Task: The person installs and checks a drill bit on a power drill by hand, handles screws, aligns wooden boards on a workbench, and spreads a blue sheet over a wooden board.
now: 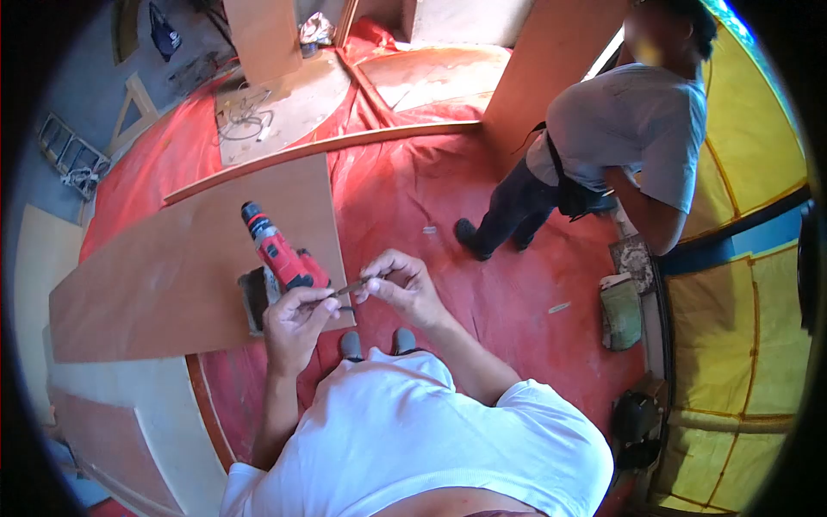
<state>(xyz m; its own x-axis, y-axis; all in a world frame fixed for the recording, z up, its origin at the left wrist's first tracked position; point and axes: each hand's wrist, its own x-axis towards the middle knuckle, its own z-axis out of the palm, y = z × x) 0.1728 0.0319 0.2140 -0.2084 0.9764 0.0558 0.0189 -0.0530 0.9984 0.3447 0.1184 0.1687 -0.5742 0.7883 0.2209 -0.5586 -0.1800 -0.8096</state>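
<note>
A small, thin, dark piece point(350, 288) is held between my two hands, its ends pinched by the fingertips. My left hand point(295, 326) is closed on its left end, and my right hand point(405, 287) grips the right end between thumb and fingers. What exactly the piece is cannot be made out. Just beyond my left hand, a red and black cordless drill point(280, 252) rests over a dark block-like object point(255, 300) on a brown wooden panel point(198, 246). The drill's chuck points away from me, and its lower part is partly hidden by my left hand.
Another person point(603, 138) stands at the upper right beside an upright wooden board point(551, 65). Red sheeting point(517, 319) covers the floor. A long wooden strip point(319, 148) crosses behind the panel. A green bundle point(620, 314) lies at the right, near yellow sheeting point(711, 336).
</note>
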